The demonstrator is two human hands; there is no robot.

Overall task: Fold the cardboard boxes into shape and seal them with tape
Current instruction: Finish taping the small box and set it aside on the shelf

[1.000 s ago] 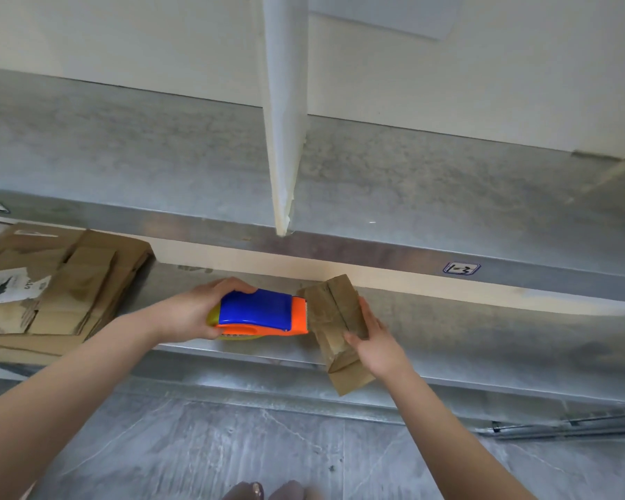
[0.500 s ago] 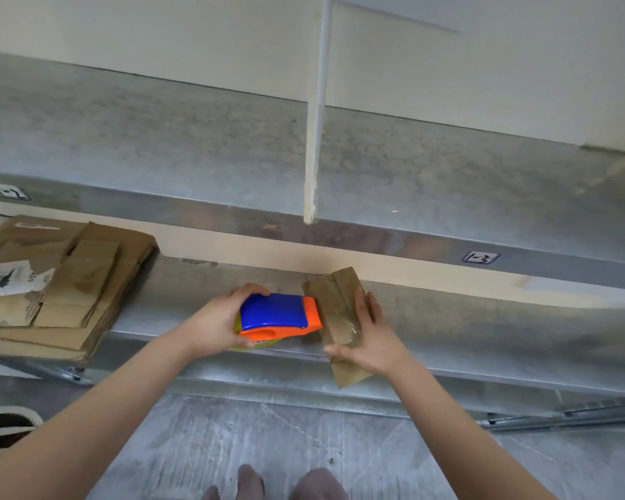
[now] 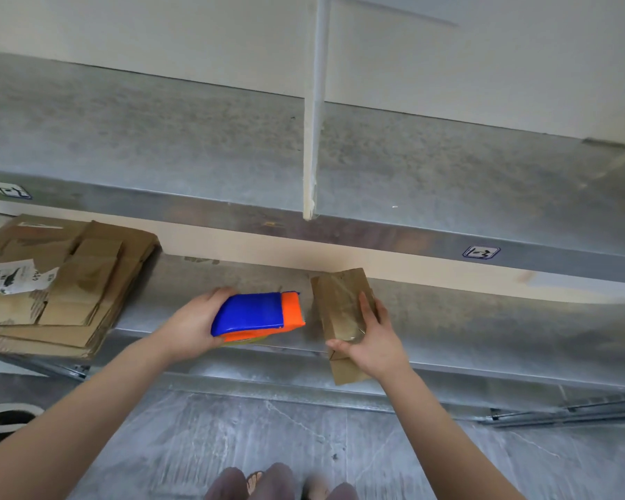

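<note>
View: head camera, looking down and forward at a metal shelving unit (the only view given).
Left hand: the left hand [image 3: 192, 328] is wrapped around the back end of a tape dispenser [image 3: 257, 313], thumb on top and fingers underneath.
Tape dispenser: blue body with an orange front, held level just above the front edge of the lower shelf [image 3: 484, 330]. Its orange end points right, near the box but not touching it. A bit of yellowish roll shows beneath it.
Right hand: the right hand [image 3: 374, 337] holds a small cardboard box [image 3: 338, 301]. One finger lies straight along the top, the thumb reaches across to the near left edge, and the other fingers lie at the right side.
Small cardboard box: brown and folded into shape, with shiny clear tape on its top face. It sits on the lower shelf with its near end sticking out past the front edge, to the right of the dispenser.
Flat boxes: a stack of flattened cardboard [image 3: 69, 283] lies on the same shelf, well to the left. A torn white printed label sits on top of it.
Upper shelf: the upper shelf [image 3: 159, 138] is grey metal, with a white upright divider [image 3: 313, 138] standing on it.
Shelf tags: a small shelf tag [image 3: 480, 252] is fixed to the upper shelf's front edge at the right, and another at the far left; the writing is too small to read.
Floor: the grey floor [image 3: 213, 434] lies below, with the person's feet at the bottom edge.
</note>
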